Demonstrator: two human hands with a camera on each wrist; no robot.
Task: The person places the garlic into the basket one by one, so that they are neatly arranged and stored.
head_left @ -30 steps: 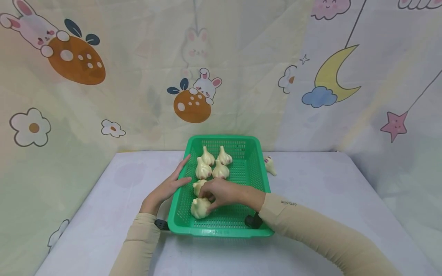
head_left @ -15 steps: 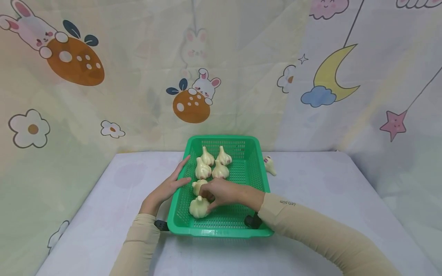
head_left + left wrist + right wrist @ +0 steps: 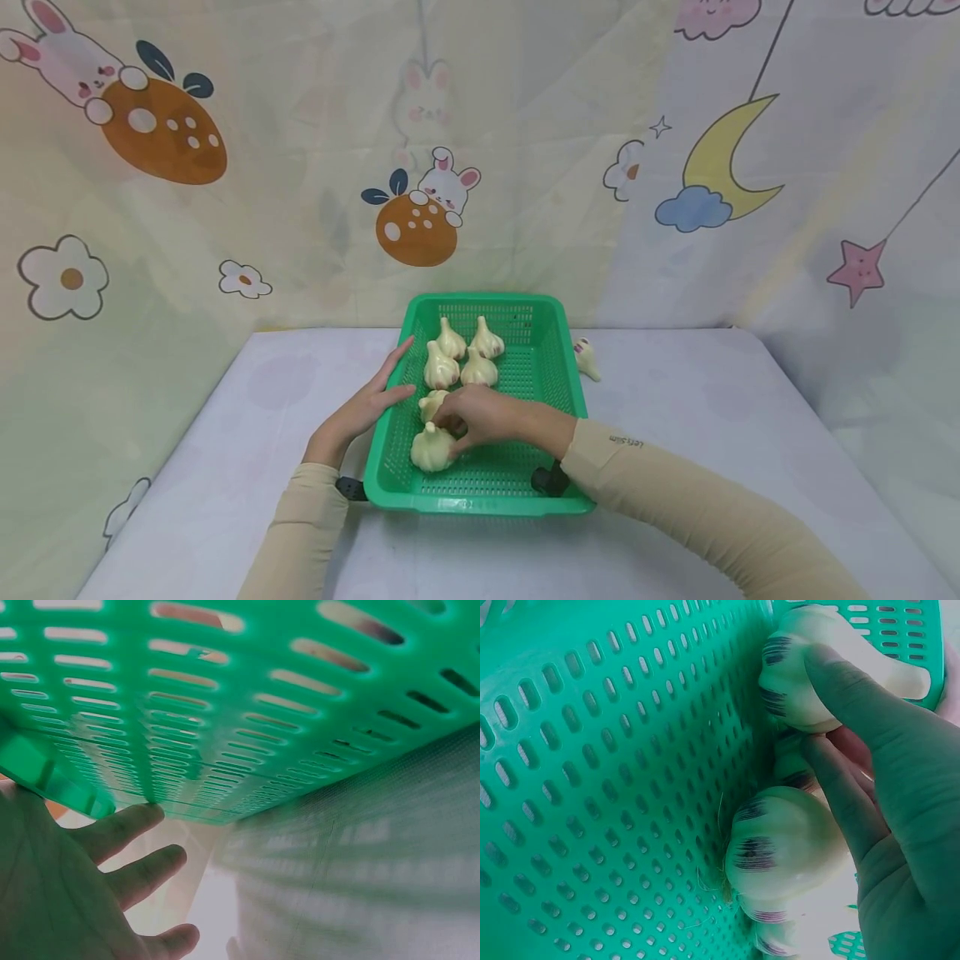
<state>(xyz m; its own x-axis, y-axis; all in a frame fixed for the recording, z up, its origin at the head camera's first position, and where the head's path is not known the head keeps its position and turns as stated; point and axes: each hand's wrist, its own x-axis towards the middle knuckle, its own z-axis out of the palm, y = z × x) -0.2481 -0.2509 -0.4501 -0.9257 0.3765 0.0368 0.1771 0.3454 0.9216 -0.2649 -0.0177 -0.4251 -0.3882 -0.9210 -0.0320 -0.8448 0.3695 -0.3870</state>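
Note:
A green plastic basket (image 3: 471, 505) stands on the table, with several garlic bulbs along its left side. My right hand (image 3: 487, 414) reaches inside and pinches the nearest garlic bulb (image 3: 431, 451) at its right side. In the right wrist view, the thumb (image 3: 855, 694) presses on this pale, purple-streaked bulb (image 3: 799, 690), with fingers beneath it. Just behind, another garlic bulb (image 3: 431, 406) is partly hidden by that hand. My left hand (image 3: 360, 412) rests at the left rim, thumb over the edge; its fingers (image 3: 146, 877) lie straight along the outside wall.
Beyond the basket's right wall, one more garlic bulb (image 3: 587, 360) lies on the white-covered table (image 3: 675, 400). A patterned curtain (image 3: 540, 167) hangs behind. Dark wrist cameras show near both wrists, the right one (image 3: 551, 481) inside the basket's near right corner.
The pinched garlic bulb has shifted slightly left and back, and its stem stands more upright. The left hand and the basket look unchanged.

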